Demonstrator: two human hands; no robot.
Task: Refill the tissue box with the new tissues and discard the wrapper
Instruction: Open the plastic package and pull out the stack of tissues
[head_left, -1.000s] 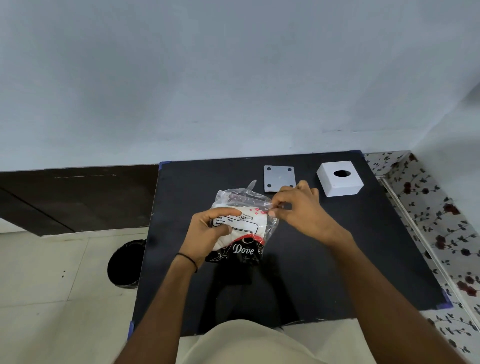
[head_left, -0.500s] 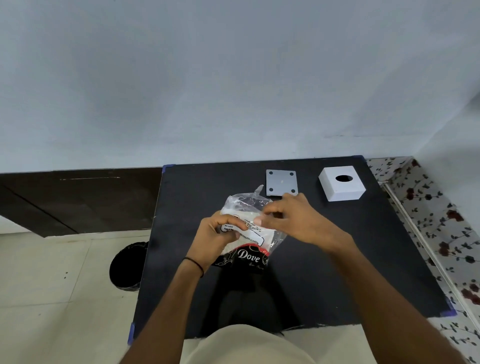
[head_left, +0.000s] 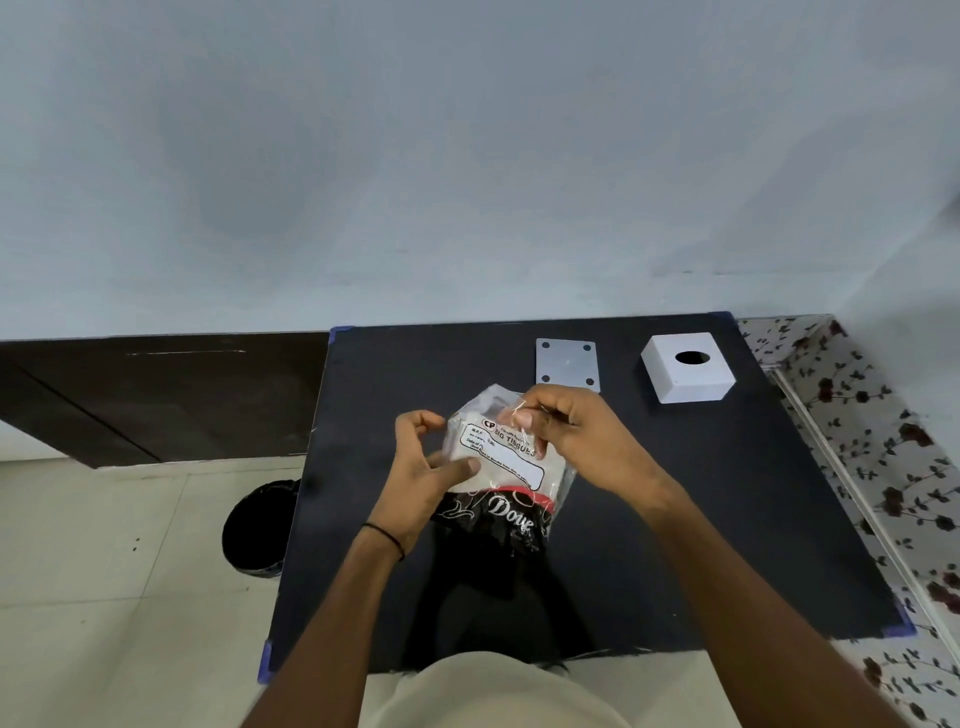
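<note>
A pack of white tissues in a clear plastic wrapper, black at its near end with white lettering, is held above the middle of the black table. My left hand grips its left side, thumb on the label. My right hand pinches the wrapper's far top edge. The white tissue box, with a round hole on top, stands at the table's far right. Its flat grey base plate lies just to its left, apart from the box.
A black waste bin stands on the tiled floor left of the table. A dark wooden panel runs along the wall at the left. A flowered surface borders the table's right side.
The pack has tilted, with its label turned more toward me. My right hand has shifted from the pack's middle to its far top edge. My left fingers have opened a little.
</note>
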